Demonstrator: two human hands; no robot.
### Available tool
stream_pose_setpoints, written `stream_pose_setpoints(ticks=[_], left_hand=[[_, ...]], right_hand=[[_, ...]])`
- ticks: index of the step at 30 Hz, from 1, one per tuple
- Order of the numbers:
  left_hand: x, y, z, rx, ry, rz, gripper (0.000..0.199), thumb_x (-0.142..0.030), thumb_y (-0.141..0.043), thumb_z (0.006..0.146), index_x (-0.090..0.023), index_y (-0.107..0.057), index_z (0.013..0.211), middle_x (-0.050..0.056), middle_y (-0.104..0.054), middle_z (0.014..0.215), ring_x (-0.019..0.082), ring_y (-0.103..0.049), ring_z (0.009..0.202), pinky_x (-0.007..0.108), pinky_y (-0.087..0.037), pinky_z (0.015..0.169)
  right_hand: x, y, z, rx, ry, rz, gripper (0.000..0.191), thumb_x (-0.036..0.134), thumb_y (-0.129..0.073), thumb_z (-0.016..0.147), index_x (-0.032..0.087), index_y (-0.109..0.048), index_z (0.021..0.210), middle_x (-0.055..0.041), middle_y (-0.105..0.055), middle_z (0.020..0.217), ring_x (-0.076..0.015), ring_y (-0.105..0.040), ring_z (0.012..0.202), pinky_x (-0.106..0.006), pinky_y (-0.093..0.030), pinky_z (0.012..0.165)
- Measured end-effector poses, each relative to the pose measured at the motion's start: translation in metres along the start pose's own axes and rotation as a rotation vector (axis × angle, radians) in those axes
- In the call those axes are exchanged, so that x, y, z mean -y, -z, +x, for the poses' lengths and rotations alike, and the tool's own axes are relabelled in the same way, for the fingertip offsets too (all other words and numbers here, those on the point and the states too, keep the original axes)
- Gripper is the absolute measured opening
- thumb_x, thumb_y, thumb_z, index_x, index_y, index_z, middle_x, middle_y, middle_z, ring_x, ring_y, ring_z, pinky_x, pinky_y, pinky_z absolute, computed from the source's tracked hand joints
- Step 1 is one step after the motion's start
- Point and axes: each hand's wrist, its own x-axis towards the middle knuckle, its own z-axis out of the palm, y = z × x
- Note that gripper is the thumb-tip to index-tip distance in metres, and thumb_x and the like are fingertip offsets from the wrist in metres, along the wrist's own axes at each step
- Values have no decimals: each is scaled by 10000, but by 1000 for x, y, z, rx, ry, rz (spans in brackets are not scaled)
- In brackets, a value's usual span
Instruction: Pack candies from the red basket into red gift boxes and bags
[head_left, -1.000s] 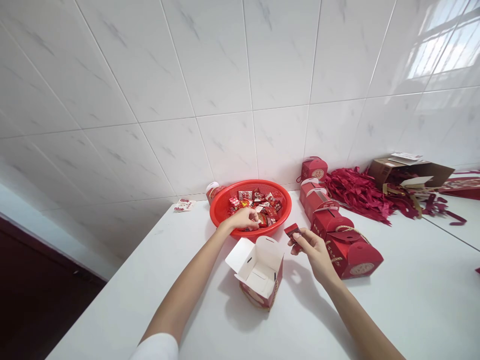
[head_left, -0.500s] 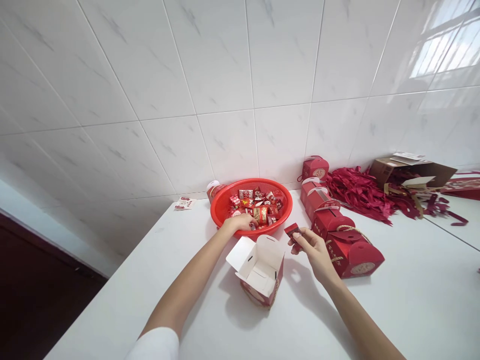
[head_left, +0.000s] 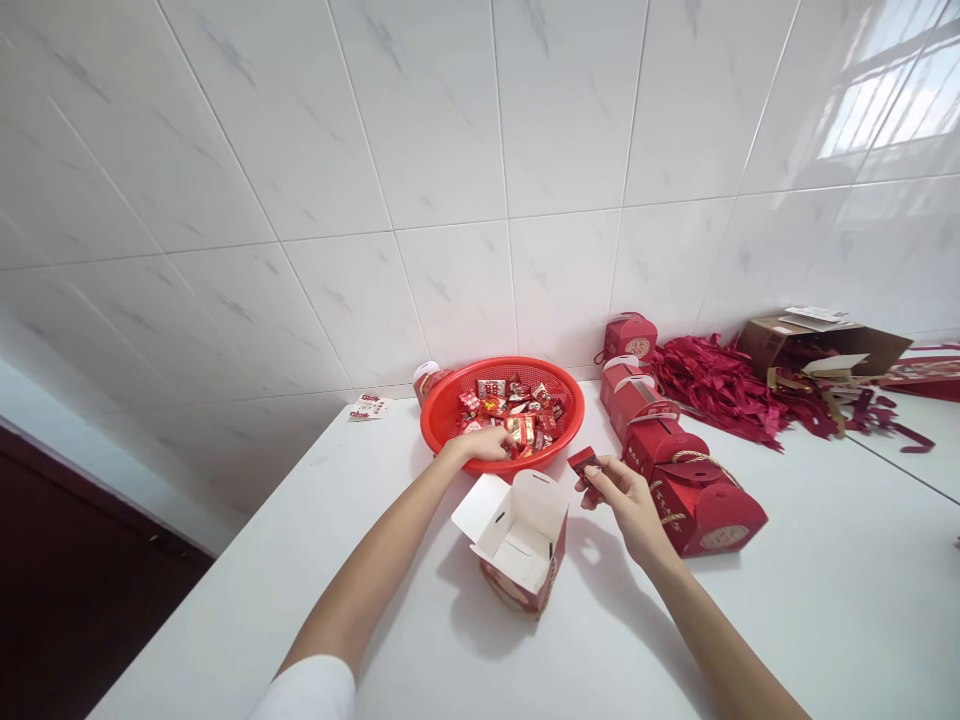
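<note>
My left hand (head_left: 486, 445) rests over the near rim of a round red plastic basket (head_left: 504, 366), its fingers curled among wrapped red sweets (head_left: 521, 420). Whether those fingers hold a sweet, I cannot tell. My right hand (head_left: 628, 508) pinches a small dark red packet (head_left: 583, 464) between thumb and fingers, above the table. Between my hands and just below them stands an open gift box (head_left: 517, 535), white inside and red outside, with its flaps up. Nothing hides its empty-looking interior except the raised flaps.
Assembled red gift boxes with rope handles (head_left: 694, 490) stand right of my right hand on the white table (head_left: 787, 590). Behind them lie red ribbons (head_left: 720, 390) and a cardboard box (head_left: 817, 345). A small printed card (head_left: 371, 406) lies left of the basket. The table's edge runs along the left.
My left hand has shifted slightly toward the near rim of the basket, and a gold-and-red sweet packet now shows beyond it. My right hand and the packet it holds stay in place.
</note>
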Motion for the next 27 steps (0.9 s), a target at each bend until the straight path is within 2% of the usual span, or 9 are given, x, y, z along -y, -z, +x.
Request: stream_pose_setpoints(ticks=[4, 6, 9, 14, 19, 23, 25, 27], left_hand=[[-7, 3, -3, -160, -110, -311, 280, -417, -668, 714, -173, -732, 835, 30, -719, 838, 204, -629, 793, 268, -465, 712], [-10, 4, -5, -182, -111, -478, 315, -466, -664, 754, -165, -721, 829, 50, -723, 850, 209, -633, 818, 284, -482, 740], [-10, 5, -6, -169, -54, -615, 312, -472, -666, 771, -168, -725, 806, 84, -735, 923, 231, -642, 856, 311, -503, 727], [-7, 7, -7, -145, -81, -595, 217, -347, -675, 757, -190, -763, 879, 74, -710, 1129, 242, -599, 1107, 284, -501, 831], [-2, 8, -7, -107, -32, -618, 519, -353, -734, 724, -196, -669, 1214, 90, -671, 1195, 225, -635, 1025, 297, -525, 776], [-2, 9, -7, -201, -71, -586, 622, -202, -813, 602, -217, -664, 1206, 105, -566, 1401, 284, -495, 1313, 348, -473, 992], [-4, 9, -7, -218, -95, -577, 671, -156, -817, 568, -229, -657, 1216, 108, -514, 1466, 304, -428, 1381, 365, -461, 1019], [-7, 8, -8, -210, -119, -572, 701, -148, -814, 558, -231, -648, 1234, 118, -504, 1477, 319, -430, 1382, 372, -488, 981]], right_hand=[[0, 0, 0, 8, -5, -1, 451, 620, -722, 732, 179, -663, 807, -29, -647, 691, -141, -554, 554, -297, -465, 584], [-1, -1, 0, 10, -10, 0, 453, 620, -722, 732, 178, -662, 810, -29, -647, 693, -142, -555, 558, -296, -466, 586], [0, -1, 0, 9, -16, 6, 452, 615, -726, 732, 175, -663, 813, -27, -646, 694, -140, -557, 559, -295, -467, 590], [-1, -2, 0, 26, -36, 44, 440, 601, -742, 725, 177, -664, 810, -26, -649, 696, -135, -557, 551, -293, -470, 584], [-4, -1, 0, 35, -47, 67, 449, 604, -750, 716, 172, -661, 803, -28, -653, 697, -134, -558, 544, -294, -472, 574], [-5, -1, 1, 40, -66, 93, 445, 595, -760, 711, 171, -667, 806, -25, -653, 704, -130, -564, 541, -294, -475, 576], [-4, -1, 1, 43, -76, 110, 442, 588, -769, 705, 169, -668, 805, -23, -653, 705, -127, -567, 539, -292, -474, 573], [-4, -1, 1, 48, -91, 134, 440, 582, -777, 698, 168, -663, 797, -23, -655, 706, -127, -576, 539, -287, -474, 567]])
